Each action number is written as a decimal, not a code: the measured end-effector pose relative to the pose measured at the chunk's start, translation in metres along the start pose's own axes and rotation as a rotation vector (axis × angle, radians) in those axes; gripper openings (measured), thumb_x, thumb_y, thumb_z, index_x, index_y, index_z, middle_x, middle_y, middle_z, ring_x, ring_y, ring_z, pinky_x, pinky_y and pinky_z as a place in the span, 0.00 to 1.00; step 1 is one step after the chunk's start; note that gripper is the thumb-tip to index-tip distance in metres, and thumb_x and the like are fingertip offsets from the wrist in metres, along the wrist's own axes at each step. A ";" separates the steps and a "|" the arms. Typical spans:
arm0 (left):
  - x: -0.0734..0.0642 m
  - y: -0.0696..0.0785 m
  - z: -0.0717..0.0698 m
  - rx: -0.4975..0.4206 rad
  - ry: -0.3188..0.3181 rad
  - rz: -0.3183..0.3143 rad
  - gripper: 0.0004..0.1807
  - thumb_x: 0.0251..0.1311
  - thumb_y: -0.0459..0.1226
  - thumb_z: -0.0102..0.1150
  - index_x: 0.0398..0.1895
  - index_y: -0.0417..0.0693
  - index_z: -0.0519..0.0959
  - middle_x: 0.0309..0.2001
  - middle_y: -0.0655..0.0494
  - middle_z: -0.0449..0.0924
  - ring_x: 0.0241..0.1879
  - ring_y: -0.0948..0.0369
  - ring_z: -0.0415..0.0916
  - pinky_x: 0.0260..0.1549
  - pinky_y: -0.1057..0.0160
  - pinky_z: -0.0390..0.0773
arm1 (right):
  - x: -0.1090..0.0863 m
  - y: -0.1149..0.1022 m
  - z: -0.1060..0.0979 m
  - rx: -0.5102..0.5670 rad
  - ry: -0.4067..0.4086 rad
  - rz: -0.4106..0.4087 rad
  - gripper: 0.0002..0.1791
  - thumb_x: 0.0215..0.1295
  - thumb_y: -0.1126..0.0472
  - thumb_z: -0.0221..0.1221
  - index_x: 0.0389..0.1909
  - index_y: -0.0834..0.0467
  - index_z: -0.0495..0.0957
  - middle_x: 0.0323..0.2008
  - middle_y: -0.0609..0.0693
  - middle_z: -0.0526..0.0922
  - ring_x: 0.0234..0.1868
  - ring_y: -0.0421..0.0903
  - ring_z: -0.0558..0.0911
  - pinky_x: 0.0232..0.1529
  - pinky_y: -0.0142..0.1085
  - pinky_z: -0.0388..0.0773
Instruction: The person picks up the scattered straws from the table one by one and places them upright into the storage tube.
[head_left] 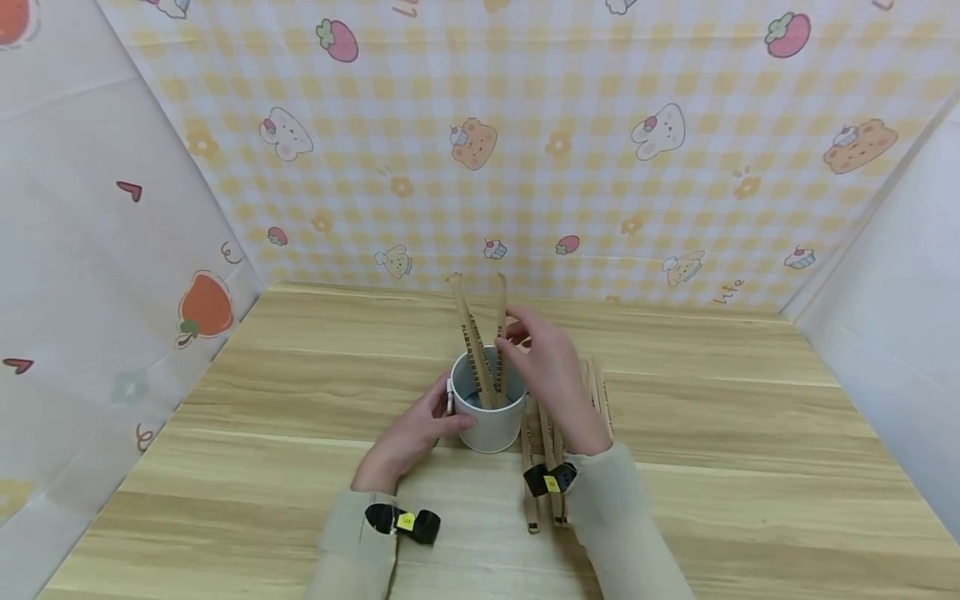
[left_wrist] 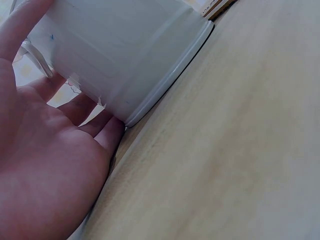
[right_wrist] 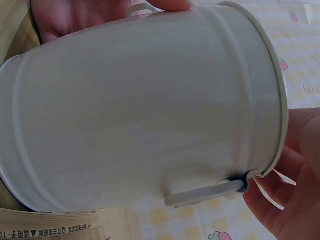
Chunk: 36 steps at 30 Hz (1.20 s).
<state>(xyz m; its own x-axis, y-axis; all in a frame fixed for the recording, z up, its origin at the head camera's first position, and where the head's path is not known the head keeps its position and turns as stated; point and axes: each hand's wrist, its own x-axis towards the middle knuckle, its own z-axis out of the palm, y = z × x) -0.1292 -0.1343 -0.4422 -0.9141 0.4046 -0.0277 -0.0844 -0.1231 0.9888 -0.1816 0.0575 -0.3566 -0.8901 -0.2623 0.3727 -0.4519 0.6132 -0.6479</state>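
A small white metal bucket [head_left: 489, 432] with side handles stands upright on the table. My left hand [head_left: 411, 442] holds it from the left, thumb across the front and fingers around the far side; the left wrist view shows the fingers low against its wall. My right hand [head_left: 551, 367] is over the bucket's right rim. Its thumb and index finger pinch a long brown paper-wrapped stick [head_left: 501, 300], printed with dark lettering, whose lower end is inside the bucket. Other wrapped sticks [head_left: 463, 308] lean in the bucket to the left.
Several more wrapped sticks [head_left: 531, 500] lie on the wooden table [head_left: 262, 467] right of the bucket, partly hidden under my right forearm. A patterned yellow-check cloth [head_left: 555, 192] hangs behind the table's far edge. White cloth [head_left: 97, 250] hangs at the left side.
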 end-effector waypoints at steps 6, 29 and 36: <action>-0.004 0.014 0.006 0.007 -0.012 -0.004 0.42 0.53 0.33 0.59 0.68 0.58 0.48 0.68 0.56 0.47 0.66 0.61 0.43 0.63 0.57 0.46 | 0.000 -0.002 0.002 -0.029 -0.049 0.013 0.22 0.56 0.58 0.60 0.53 0.55 0.72 0.33 0.45 0.81 0.39 0.42 0.76 0.44 0.41 0.73; 0.003 -0.007 -0.002 0.012 0.019 0.017 0.42 0.51 0.35 0.61 0.66 0.66 0.51 0.66 0.61 0.50 0.65 0.64 0.45 0.62 0.57 0.47 | -0.002 0.004 -0.021 0.001 0.036 0.068 0.20 0.61 0.53 0.54 0.53 0.53 0.72 0.37 0.47 0.81 0.40 0.46 0.78 0.42 0.42 0.75; 0.003 -0.007 -0.001 0.026 0.032 0.021 0.43 0.50 0.35 0.62 0.67 0.65 0.50 0.67 0.62 0.47 0.66 0.64 0.42 0.63 0.59 0.45 | -0.003 0.012 -0.035 0.024 0.045 0.112 0.21 0.62 0.52 0.53 0.55 0.52 0.70 0.38 0.47 0.80 0.41 0.46 0.77 0.42 0.42 0.74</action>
<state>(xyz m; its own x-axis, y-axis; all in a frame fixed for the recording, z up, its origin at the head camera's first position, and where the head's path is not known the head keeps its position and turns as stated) -0.1317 -0.1330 -0.4488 -0.9278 0.3729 -0.0115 -0.0556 -0.1078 0.9926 -0.1825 0.0918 -0.3418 -0.9318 -0.1589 0.3264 -0.3516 0.6185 -0.7027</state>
